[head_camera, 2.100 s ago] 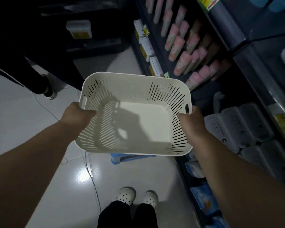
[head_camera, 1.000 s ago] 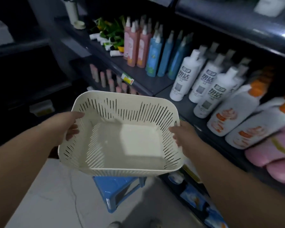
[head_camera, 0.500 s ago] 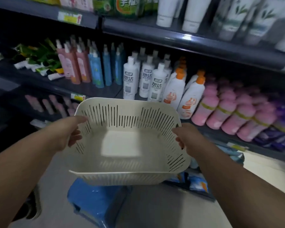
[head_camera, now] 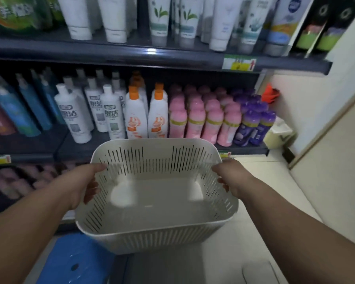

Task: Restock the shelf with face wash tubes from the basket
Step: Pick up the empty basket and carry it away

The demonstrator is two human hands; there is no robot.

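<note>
Head view: I hold the basket point(head_camera: 152, 238) out in front of me, low in the middle of the frame, with both hands. My left grip point(head_camera: 84, 181) is closed on its left wall just under the rim, and my right grip point(head_camera: 230, 177) is closed on the right wall the same way. One hand on each side keeps the basket level and its open top turned up toward me, so I can see straight down to the bottom. Nothing lies in it; the floor of the basket is bare.

The face wash tubes point(head_camera: 160, 19) stand cap-down in rows on the upper shelf point(head_camera: 131, 52), across the top of the frame, well above the basket. A price tag point(head_camera: 239, 62) is clipped to that shelf's front edge at the right. On the shelf below stand white bottles point(head_camera: 74, 115), orange-capped bottles point(head_camera: 135, 117), pink bottles point(head_camera: 195, 119) and purple bottles point(head_camera: 252, 126), just behind the far rim of the basket. A blue stool point(head_camera: 70, 261) sits at the lower left, partly under the basket.

With no tube left to lift out, I judge that the restocking is done, or that the basket needs a fresh load. I have no free hand while I carry it like this.
</note>
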